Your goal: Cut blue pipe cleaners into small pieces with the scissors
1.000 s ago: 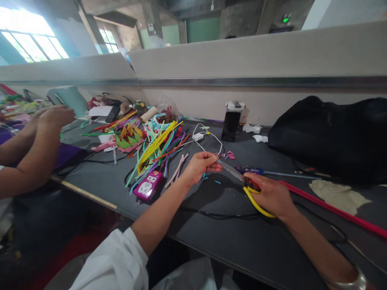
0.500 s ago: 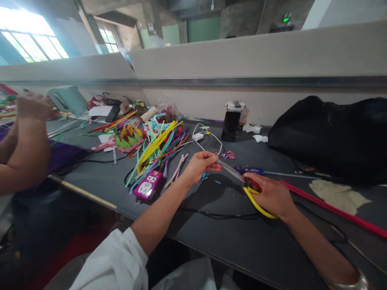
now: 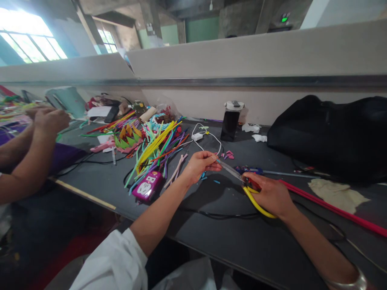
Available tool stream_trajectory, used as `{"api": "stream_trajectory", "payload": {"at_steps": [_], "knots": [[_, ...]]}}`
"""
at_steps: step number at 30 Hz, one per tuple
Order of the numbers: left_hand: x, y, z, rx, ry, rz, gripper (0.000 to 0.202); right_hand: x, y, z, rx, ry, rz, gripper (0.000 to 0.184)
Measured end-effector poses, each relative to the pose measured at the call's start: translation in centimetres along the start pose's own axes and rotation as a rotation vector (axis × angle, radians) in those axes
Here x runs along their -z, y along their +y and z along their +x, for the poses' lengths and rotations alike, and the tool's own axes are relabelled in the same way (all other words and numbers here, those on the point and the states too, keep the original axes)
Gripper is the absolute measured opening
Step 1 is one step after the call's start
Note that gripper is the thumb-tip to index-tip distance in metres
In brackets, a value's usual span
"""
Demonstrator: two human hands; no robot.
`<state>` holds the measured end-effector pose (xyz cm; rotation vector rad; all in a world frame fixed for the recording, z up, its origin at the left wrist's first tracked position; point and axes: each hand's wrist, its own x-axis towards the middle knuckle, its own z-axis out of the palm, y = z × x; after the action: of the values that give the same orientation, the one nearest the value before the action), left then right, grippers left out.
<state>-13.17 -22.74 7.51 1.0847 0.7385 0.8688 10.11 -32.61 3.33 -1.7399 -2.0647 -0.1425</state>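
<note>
My right hand (image 3: pixel 270 194) is closed round the yellow handles of a pair of scissors (image 3: pixel 252 197), whose metal blades (image 3: pixel 231 170) point left over the dark table (image 3: pixel 229 237). My left hand (image 3: pixel 201 164) pinches a small piece at the blade tips; I cannot make out what it is. Small blue and pink snippets (image 3: pixel 228 154) lie on the table just beyond the blades. A heap of coloured pipe cleaners (image 3: pixel 157 147) lies left of my left hand.
A pink power strip (image 3: pixel 147 186) and black cable (image 3: pixel 217 214) lie near my left forearm. A dark bottle (image 3: pixel 231 120), a black bag (image 3: pixel 332 137), a long red rod (image 3: pixel 329 207) and a tan cloth (image 3: pixel 338 194) are right. Another person's arms (image 3: pixel 30 149) are at left.
My hands and the scissors have hardly moved. The other person's hands at left rose and then came back down toward the table.
</note>
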Motion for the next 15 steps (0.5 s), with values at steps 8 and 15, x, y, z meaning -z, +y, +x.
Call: {"api": "stream_trajectory", "payload": {"at_steps": [8, 15], "knots": [[-0.01, 0.03, -0.03, -0.004, -0.004, 0.016, 0.007, 0.01, -0.15, -0.10, -0.003, 0.018, -0.016, 0.034], [-0.18, 0.25, -0.23, 0.005, 0.011, -0.013, 0.005, 0.09, -0.13, -0.03, 0.014, 0.016, -0.014, 0.034]]}}
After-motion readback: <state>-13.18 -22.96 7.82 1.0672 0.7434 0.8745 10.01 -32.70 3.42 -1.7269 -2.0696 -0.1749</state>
